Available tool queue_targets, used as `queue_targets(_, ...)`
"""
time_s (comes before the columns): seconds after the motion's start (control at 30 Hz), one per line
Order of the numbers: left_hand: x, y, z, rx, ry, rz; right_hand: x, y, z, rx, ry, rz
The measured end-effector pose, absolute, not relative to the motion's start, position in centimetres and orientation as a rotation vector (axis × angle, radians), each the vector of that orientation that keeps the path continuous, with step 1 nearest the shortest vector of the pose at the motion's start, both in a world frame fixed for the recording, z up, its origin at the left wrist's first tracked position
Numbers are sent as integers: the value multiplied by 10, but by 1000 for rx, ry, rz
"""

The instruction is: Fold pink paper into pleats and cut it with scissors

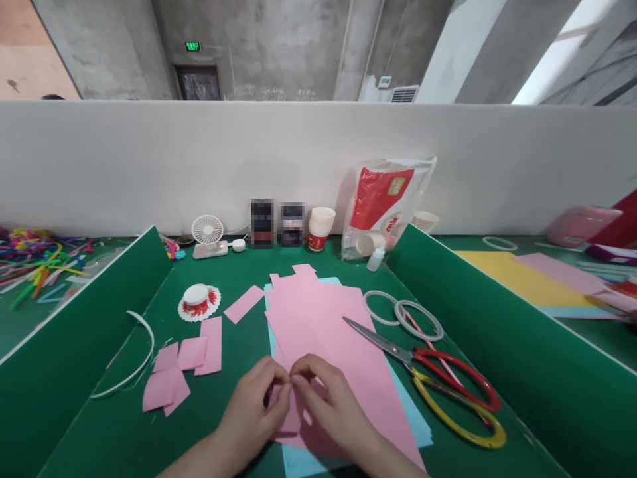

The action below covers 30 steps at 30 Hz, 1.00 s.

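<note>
My left hand point(259, 405) and my right hand point(328, 398) meet fingertip to fingertip over a stack of pink paper point(328, 318). Both are closed in a pinch on a small piece of pink paper point(292, 419), mostly hidden by my fingers. Light blue sheets point(413, 411) show from under the pink ones. Cut pink pieces point(212, 345) lie left of my hands, some overlapping. To the right, scissors point(408, 358) with one red and one yellow handle rest partly on the pink paper, blades slightly apart.
Green dividers point(99, 332) flank the work area. Two clear rings point(418, 320) lie at right, a white curved strip point(144, 358) at left. Behind are a paper-cup rosette point(196, 302), small fan point(208, 230), paper cups point(321, 229), glue bottle point(375, 259) and plastic bag point(383, 199).
</note>
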<state>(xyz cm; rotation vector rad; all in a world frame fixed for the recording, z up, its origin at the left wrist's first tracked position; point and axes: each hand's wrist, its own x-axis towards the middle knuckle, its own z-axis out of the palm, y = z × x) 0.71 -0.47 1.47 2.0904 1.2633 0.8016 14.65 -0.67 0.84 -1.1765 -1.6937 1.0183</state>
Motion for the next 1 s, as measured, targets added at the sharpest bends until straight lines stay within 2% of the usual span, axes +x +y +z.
queue_targets(0.33,5,-2,16,2088,1306,794,146,-5,12,-1229,-1653,1207)
queue_targets(0.73,7,-2,22,2131,1284,661,145,-9,8,-1166,-1877,860)
queue_targets(1.0,-3,11,22,1922,1326,879,159,1,18,-1272,-1644,1025)
